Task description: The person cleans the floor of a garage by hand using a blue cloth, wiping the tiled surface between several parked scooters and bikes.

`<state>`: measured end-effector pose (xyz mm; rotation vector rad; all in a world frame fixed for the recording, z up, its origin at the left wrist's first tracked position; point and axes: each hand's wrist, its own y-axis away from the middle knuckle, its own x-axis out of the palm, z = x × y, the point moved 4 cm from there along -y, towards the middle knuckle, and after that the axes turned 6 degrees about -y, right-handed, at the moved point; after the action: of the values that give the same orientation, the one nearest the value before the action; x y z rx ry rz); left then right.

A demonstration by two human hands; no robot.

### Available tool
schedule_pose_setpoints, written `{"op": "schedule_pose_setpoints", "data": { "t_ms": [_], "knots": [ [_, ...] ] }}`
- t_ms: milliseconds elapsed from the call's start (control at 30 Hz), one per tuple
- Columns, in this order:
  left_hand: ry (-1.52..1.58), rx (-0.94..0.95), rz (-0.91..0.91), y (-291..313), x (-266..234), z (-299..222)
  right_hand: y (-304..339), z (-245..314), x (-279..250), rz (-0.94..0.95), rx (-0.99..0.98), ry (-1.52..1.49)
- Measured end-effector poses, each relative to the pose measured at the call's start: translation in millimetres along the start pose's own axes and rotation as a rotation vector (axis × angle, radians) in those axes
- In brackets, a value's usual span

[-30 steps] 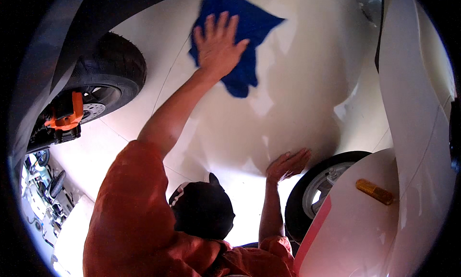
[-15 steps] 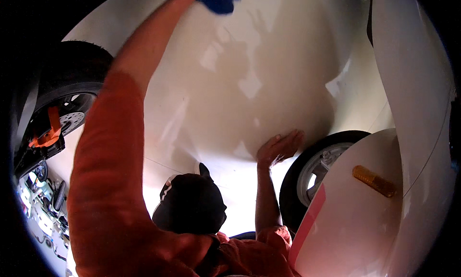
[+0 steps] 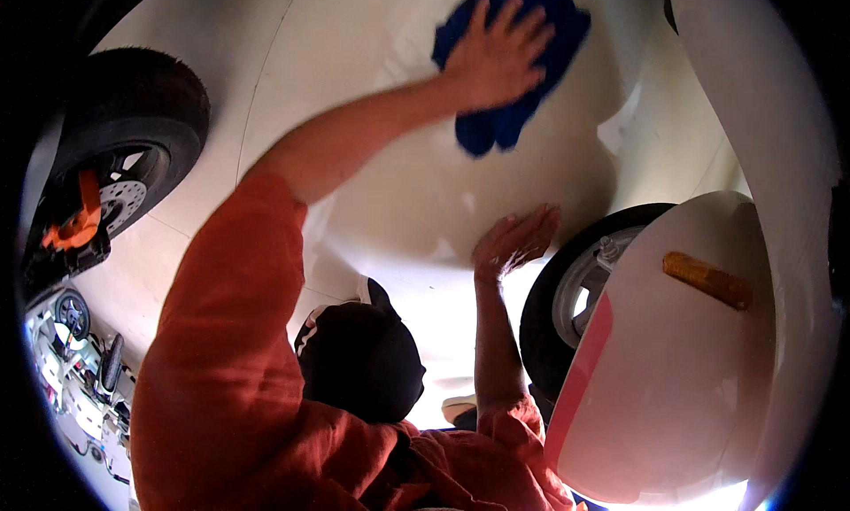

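Fingers spread, my left hand (image 3: 496,64) lies flat on a blue cloth (image 3: 478,132), pressing it against a pale, glossy floor (image 3: 390,183). The cloth spreads out around the hand on all sides. Lower and to the right, my right hand (image 3: 516,238) is open with its fingers stretched out, holding nothing. It rests at the floor beside a black-tyred wheel (image 3: 553,356); whether the palm touches the floor, I cannot tell. Red sleeves cover my upper arms.
A wheel with a brake disc and orange caliper (image 3: 84,219) stands at left. A white body panel (image 3: 655,396) with a pink stripe and an amber reflector (image 3: 707,281) closes in the right. A dark rounded shape (image 3: 359,360) sits between my arms. Small vehicles (image 3: 84,352) stand farther left.
My left hand has swept the blue cloth from the top edge rightward and nearer, bringing it fully into sight. My right hand stays almost where it was; the whole view has shifted slightly.
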<state>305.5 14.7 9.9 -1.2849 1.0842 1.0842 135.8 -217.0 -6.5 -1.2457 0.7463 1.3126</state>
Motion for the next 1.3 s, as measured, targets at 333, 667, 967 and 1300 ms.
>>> {"op": "schedule_pose_setpoints", "data": {
  "t_ms": [333, 667, 967, 1300],
  "knots": [
    [0.158, -0.147, 0.276, 187.7, -49.0, 29.2, 3.2, 3.4, 0.5, -0.034, -0.005, -0.056],
    [-0.162, -0.672, 0.172, 373.6, -54.8, 97.3, -4.5, 2.6, 4.9, 0.021, 0.061, -0.141],
    [-0.044, -0.236, 0.223, 241.3, -49.5, 7.9, 51.8, 14.3, -16.3, 0.155, -0.124, -0.219],
    [0.23, 0.101, 0.088, 81.9, -5.9, -128.4, 50.1, 23.7, -20.6, 0.162, -0.125, -0.101]
  ]
}}
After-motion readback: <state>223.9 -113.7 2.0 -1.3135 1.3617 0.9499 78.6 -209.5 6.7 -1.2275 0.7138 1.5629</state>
